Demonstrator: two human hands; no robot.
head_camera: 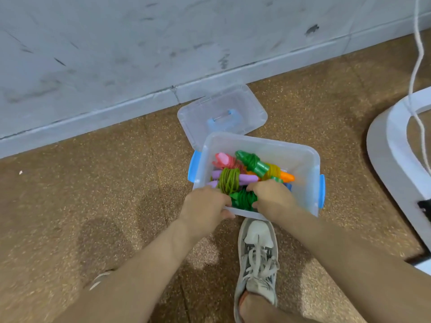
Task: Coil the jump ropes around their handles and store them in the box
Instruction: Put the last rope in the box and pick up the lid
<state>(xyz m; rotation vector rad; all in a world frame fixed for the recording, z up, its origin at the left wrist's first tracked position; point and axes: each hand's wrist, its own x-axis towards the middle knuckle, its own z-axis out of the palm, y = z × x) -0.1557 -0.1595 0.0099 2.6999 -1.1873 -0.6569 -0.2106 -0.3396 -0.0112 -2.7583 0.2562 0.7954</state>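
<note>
Hands: left hand (205,203) and right hand (272,197) each grip one end of dark green rope-wrapped jump-rope bundle (243,199), probably so coil cannot unwind. Bundle sits low inside translucent blue-latched plastic box (300,157), at near wall. Behind box, clear plastic lid (221,113) lies off, opening unobstructed.

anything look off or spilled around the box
Nothing stands out. The ropes lie coiled inside the box, none spilled outside it. The lid lies off, behind the box. The left hand and right hand hold a green rope at the near edge.
</note>
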